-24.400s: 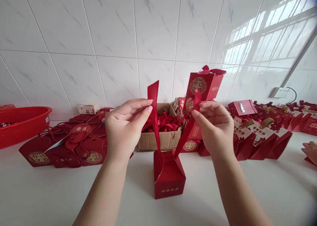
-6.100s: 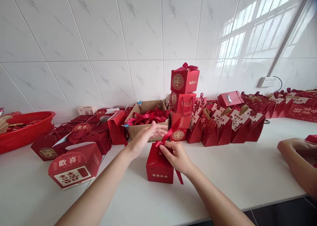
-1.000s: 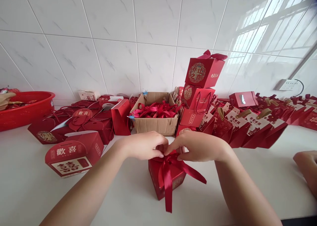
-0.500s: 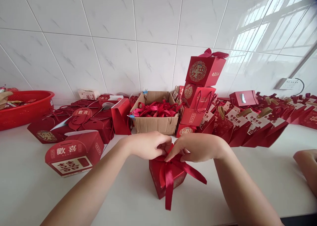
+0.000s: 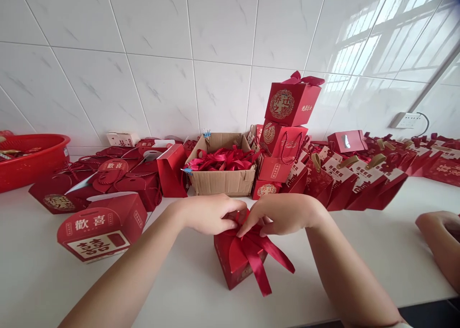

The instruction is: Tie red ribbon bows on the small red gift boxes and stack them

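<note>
A small red gift box [image 5: 233, 265] stands on the white counter [image 5: 179, 294] in front of me. A red satin ribbon [image 5: 257, 256] is tied on its top, and its two tails hang down the front and to the right. My left hand [image 5: 210, 214] and my right hand [image 5: 283, 214] meet over the box top. Both pinch the ribbon at the knot with their fingers closed.
A cardboard box of red ribbons [image 5: 223, 167] sits behind my hands. A stack of red gift boxes [image 5: 287, 131] rises to its right, beside a row of red bags [image 5: 359, 179]. Flat red boxes [image 5: 104, 179] and a red basin [image 5: 25, 160] lie left. Another person's hand [image 5: 436, 234] rests at far right.
The ribbon tails have shifted: the front tail hangs shorter and more to the right. My hands stay pinched at the knot.
</note>
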`<action>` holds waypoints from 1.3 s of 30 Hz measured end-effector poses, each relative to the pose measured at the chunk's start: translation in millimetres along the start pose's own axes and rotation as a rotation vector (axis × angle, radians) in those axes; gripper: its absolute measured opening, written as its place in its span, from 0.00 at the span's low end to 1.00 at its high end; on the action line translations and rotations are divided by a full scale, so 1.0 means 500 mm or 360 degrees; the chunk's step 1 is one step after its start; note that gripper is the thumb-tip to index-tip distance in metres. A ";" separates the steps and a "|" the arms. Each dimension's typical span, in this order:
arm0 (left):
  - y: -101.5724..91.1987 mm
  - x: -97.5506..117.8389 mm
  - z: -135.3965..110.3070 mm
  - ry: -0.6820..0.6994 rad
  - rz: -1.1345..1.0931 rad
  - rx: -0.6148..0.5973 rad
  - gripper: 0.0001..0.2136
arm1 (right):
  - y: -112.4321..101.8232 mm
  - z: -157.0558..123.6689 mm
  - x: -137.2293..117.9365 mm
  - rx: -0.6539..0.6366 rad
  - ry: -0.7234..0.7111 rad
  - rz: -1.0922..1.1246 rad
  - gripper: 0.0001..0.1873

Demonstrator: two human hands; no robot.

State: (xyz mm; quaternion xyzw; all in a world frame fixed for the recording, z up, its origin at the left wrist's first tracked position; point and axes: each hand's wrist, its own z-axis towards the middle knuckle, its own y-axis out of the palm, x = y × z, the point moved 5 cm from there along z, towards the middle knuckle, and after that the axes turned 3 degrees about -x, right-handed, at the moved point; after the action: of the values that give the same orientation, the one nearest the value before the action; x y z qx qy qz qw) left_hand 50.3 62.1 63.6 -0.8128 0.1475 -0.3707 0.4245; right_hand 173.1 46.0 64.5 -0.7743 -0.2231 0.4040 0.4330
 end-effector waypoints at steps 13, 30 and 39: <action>0.000 0.002 0.004 -0.0104 0.0157 0.0033 0.10 | -0.006 -0.010 -0.002 -0.0048 -0.0050 0.0104 0.27; 0.013 0.007 -0.014 -0.0175 0.0270 0.0085 0.08 | -0.022 -0.019 0.015 0.0144 0.0079 -0.0022 0.25; 0.002 -0.005 -0.001 -0.0152 0.0194 0.0196 0.09 | -0.024 -0.018 0.025 0.0169 0.0098 -0.0025 0.21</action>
State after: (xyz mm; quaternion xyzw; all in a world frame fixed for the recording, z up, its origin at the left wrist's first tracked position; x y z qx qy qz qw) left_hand 48.2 62.5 62.1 -0.7914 0.1532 -0.3135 0.5019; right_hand 187.5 56.7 72.1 -0.7606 -0.1940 0.3879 0.4832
